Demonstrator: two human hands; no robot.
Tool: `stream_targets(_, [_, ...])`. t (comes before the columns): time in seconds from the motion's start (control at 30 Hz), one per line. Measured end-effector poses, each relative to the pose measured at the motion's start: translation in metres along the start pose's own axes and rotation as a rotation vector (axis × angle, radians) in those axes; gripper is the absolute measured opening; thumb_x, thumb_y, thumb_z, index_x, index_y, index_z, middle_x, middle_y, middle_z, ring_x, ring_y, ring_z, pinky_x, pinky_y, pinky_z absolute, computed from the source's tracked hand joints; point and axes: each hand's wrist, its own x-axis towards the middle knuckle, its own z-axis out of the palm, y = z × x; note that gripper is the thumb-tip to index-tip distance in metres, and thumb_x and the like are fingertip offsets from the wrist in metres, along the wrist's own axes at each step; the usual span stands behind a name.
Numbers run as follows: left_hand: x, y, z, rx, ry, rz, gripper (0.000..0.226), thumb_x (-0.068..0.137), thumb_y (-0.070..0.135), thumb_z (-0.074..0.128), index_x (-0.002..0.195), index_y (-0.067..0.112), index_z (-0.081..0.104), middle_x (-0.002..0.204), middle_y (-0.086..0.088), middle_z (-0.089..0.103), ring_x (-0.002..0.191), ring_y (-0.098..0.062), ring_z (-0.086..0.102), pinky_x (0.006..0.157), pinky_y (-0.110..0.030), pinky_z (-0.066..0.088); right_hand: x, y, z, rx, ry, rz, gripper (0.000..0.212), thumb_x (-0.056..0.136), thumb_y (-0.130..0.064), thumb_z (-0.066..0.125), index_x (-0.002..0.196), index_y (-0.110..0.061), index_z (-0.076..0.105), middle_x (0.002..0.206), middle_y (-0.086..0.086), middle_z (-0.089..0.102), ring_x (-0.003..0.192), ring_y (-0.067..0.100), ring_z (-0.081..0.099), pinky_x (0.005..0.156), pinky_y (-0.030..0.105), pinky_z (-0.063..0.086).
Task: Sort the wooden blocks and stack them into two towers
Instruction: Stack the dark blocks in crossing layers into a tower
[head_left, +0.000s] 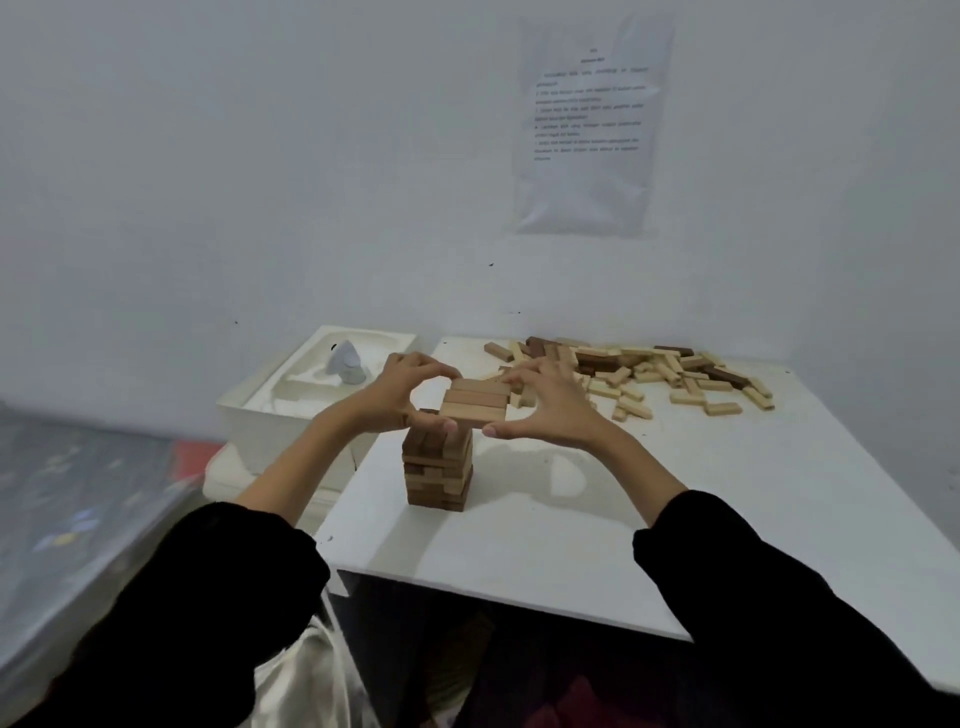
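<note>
Both arms reach forward, forearms bare, converging at chest height. Black left sleeve (218, 587) and black right sleeve (769, 582) pushed back below elbows. Left hand (397, 392) arched, fingers curled over top, thumb tucked beneath near edge of row of light blocks (475, 402). Right hand (548, 402) mirrors it from opposite side, fingers spread toward far edge, thumb stretched to near corner. Wrists level, palms facing each other, row pinched between both hands.
</note>
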Motion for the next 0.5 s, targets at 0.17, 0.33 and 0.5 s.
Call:
stream_targets(0.17, [-0.012, -0.025, -0.002, -0.030, -0.020, -0.057, 0.086, 0.057, 0.065, 0.070, 0.131, 0.029, 0.048, 0.133, -0.006, 0.039, 0.129, -0.021, 0.023, 0.100, -0.031, 0.022, 0.011, -0.013, 0.022, -0.021, -0.045, 0.006, 0.069, 0.068, -0.052, 0.076, 0.128, -0.027, 0.052, 0.140, -0.002, 0.036, 0.134, 0.018, 0.019, 0.106, 0.037, 0.019])
stream_targets(0.33, [-0.018, -0.039, 0.002, -0.062, -0.031, -0.071, 0.089, 0.050, 0.068, 0.066, 0.129, 0.032, 0.047, 0.127, 0.002, 0.038, 0.120, -0.012, 0.022, 0.101, -0.029, 0.022, 0.017, -0.015, 0.036, -0.003, -0.069, 0.016, 0.069, 0.065, -0.052, 0.079, 0.124, -0.027, 0.054, 0.139, -0.002, 0.038, 0.137, 0.022, 0.016, 0.109, 0.039, 0.017])
stream_targets(0.5, [-0.020, -0.047, 0.008, -0.077, -0.031, -0.086, 0.081, 0.057, 0.058, 0.067, 0.131, 0.031, 0.046, 0.125, 0.002, 0.038, 0.123, -0.017, 0.024, 0.100, -0.029, 0.023, 0.017, -0.019, 0.042, -0.047, -0.083, 0.028, 0.071, 0.066, -0.055, 0.077, 0.126, -0.026, 0.053, 0.139, 0.000, 0.038, 0.135, 0.022, 0.019, 0.107, 0.040, 0.018])
